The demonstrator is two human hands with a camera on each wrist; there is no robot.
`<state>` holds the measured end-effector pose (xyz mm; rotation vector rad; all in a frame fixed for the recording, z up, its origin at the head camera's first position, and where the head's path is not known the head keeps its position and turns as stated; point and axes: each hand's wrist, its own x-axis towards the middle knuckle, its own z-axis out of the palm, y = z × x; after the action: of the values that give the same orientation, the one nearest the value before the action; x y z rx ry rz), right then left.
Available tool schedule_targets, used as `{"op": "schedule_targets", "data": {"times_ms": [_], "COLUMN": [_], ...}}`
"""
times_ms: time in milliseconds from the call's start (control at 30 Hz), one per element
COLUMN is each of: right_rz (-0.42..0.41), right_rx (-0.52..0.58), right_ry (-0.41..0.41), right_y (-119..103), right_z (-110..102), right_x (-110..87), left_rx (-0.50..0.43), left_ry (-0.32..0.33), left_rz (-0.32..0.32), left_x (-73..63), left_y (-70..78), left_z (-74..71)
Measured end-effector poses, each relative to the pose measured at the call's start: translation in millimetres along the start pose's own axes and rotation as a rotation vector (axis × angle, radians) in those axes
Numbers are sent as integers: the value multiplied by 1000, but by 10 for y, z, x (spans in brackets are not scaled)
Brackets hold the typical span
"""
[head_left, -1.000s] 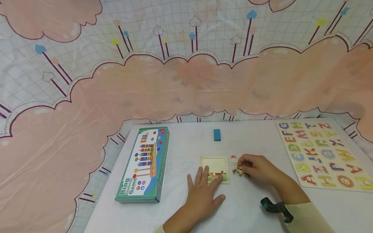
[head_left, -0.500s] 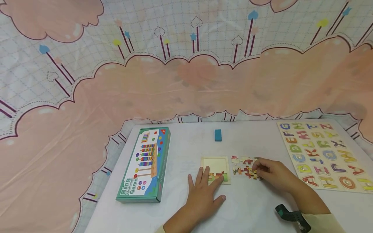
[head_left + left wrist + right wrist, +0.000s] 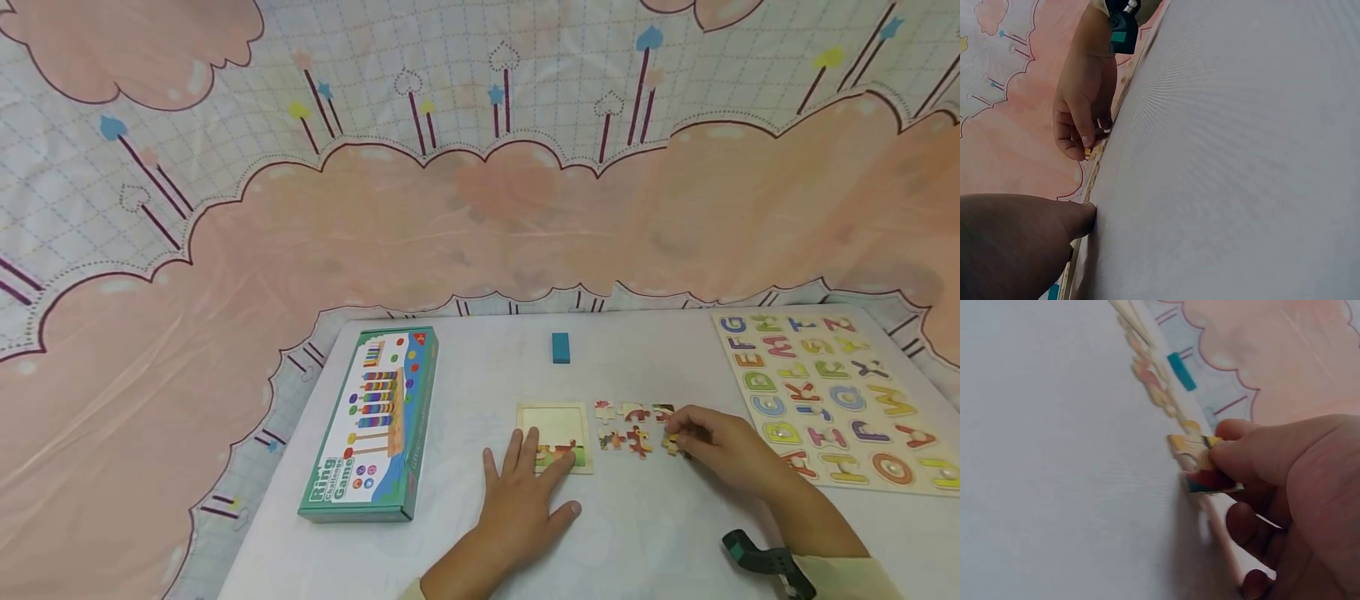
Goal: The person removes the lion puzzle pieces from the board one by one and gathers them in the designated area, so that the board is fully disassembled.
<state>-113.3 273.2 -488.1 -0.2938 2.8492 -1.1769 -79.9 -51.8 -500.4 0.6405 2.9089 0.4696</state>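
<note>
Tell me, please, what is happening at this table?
A person is handling jigsaw pieces. The right hand pinches a partly yellow piece, near the others lying to the right of a wooden tray. The left hand rests, fingers spread, partly on the tray, whose far part is bare and whose near part shows a coloured picture. A game box, a blue block and an alphabet board are also on the table.
</note>
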Motion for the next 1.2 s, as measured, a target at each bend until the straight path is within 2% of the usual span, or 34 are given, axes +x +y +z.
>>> {"op": "schedule_targets", "data": {"times_ms": [167, 400, 667, 767, 933, 1200], "right_rz": [-27, -35, -48, -40, -21, -42], "right_rx": [-51, -197, -234, -227, -150, -56], "right_ry": [52, 101, 121, 128, 131, 141], "right_y": [-3, 28, 12, 23, 20, -27], "right_z": [61, 138, 150, 152, 132, 65], "right_x": [11, 34, 38, 36, 30, 54], "left_rx": [-6, -14, -13, -11, -12, -9], "left_ry": [-3, -6, 3, 3, 6, -2], "left_rz": [-4, -6, -5, -6, -5, -1], "left_x": [-5, -10, -4, 0, -2, -1], "left_y": [3, 3, -5, -8, -15, -20], "left_z": [-7, -1, 10, 18, 23, 0]}}
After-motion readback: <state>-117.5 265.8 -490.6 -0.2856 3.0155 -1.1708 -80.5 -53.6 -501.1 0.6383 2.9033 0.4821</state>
